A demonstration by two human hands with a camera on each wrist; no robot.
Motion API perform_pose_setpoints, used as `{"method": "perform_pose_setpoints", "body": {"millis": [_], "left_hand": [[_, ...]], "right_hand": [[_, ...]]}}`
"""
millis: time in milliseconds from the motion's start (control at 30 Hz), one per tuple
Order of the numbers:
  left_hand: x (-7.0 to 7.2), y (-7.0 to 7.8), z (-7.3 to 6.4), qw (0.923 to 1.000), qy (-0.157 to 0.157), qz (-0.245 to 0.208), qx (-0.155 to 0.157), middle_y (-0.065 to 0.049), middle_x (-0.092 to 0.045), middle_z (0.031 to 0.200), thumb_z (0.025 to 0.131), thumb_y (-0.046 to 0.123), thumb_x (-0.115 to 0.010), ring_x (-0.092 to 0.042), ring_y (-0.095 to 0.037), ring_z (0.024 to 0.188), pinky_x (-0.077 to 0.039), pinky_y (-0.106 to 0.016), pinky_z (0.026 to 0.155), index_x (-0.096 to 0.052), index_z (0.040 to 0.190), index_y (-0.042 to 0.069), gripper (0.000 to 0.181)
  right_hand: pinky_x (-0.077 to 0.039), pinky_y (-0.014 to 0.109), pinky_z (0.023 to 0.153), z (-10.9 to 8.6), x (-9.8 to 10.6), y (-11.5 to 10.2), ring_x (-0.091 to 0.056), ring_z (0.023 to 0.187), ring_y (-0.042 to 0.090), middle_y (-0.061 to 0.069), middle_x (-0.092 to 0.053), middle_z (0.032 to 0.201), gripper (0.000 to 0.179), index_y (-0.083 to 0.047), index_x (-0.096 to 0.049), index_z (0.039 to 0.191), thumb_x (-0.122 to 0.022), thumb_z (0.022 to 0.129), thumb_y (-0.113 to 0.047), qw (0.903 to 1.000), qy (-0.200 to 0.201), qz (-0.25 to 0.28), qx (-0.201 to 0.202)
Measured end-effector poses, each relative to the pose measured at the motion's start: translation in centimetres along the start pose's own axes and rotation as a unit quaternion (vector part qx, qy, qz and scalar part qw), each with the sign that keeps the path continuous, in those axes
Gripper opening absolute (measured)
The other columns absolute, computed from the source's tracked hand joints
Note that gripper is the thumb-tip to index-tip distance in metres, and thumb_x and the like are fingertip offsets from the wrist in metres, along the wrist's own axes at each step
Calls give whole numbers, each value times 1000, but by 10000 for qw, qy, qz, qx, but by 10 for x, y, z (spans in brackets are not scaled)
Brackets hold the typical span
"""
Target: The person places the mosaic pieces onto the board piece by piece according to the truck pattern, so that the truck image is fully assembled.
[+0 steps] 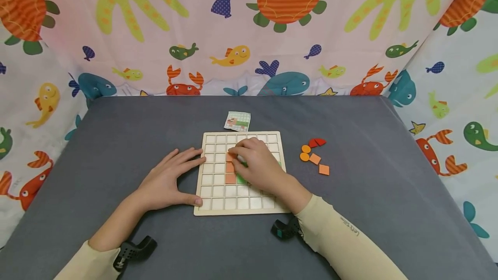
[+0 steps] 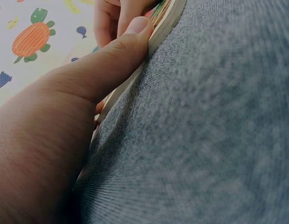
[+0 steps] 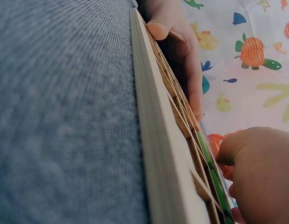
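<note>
A square wooden grid board [image 1: 222, 212] lies on the table, with orange square tiles [image 1: 230, 178] in a column and green tiles [image 1: 242, 179] beside them, partly hidden. My left hand [image 1: 165, 180] rests at the board's left edge, fingers spread and fairly straight; in the left wrist view its thumb [image 2: 121, 44] touches the rim. Over the board, my right hand [image 1: 258, 165] has curled fingers and pinches an orange square tile [image 1: 229, 157] at the top of that column. The right wrist view shows this hand [image 3: 261, 172] low above the green tiles [image 3: 214, 182].
Behind the board lies a small printed pattern card [image 1: 237, 121]. To its right are loose pieces: orange squares [image 1: 324, 170], yellow-orange circles [image 1: 304, 157] and red pieces [image 1: 317, 142]. A grey cloth [image 1: 155, 120] covers the table; a sea-animal curtain [image 1: 218, 29] hangs behind.
</note>
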State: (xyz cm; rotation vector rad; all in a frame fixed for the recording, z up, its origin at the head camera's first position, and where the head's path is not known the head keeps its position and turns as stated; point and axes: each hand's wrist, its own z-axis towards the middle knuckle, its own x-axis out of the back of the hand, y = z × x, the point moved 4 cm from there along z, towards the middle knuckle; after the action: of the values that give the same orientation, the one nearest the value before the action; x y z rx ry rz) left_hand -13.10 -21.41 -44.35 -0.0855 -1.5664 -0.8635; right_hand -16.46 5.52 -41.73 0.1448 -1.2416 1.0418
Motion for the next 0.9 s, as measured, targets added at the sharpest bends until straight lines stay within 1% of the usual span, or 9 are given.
{"method": "perform_pose_setpoints", "body": {"millis": [167,400,633,733,900], "left_hand": [[0,2,1,10000,65,-22,15,2,-33,178,74,83,-84,-25,-28,166,-11,-55,135,-47,168,26,116],[-3,2,2,10000,15,-66,14,1,-33,178,74,84,-83,-24,-28,166,-10,-55,136,-47,168,26,116],[-3,0,1,9999,114,-46,31,0,-34,177,74,83,-84,-26,-30,165,-12,-56,135,-48,168,26,116],[-2,1,1,9999,86,-45,28,0,-34,177,74,84,-83,-26,-29,165,-11,-55,135,-48,168,25,116],[-1,1,1,10000,5,-7,69,3,-32,178,72,87,-82,-24,-26,166,-9,-53,136,-47,169,28,119]], "right_hand": [[-54,43,98,0,1,2,-64,111,27,8,-74,122,25,-6,-80,127,-73,104,-14,10000,-1,-8,-37],[-54,43,97,-2,0,4,-65,110,27,8,-75,122,25,-6,-80,128,-73,104,-13,9999,-68,20,-120],[-54,43,99,0,-2,4,-66,113,26,7,-75,123,26,-5,-80,127,-72,104,-13,9999,-94,-9,-59],[-54,43,99,0,-1,2,-67,112,26,7,-75,121,24,-6,-81,125,-71,105,-12,10000,-77,-60,-7],[-54,44,95,-5,2,-2,-66,107,25,5,-74,116,22,-7,-81,123,-72,104,-15,9999,-53,-137,69]]}}
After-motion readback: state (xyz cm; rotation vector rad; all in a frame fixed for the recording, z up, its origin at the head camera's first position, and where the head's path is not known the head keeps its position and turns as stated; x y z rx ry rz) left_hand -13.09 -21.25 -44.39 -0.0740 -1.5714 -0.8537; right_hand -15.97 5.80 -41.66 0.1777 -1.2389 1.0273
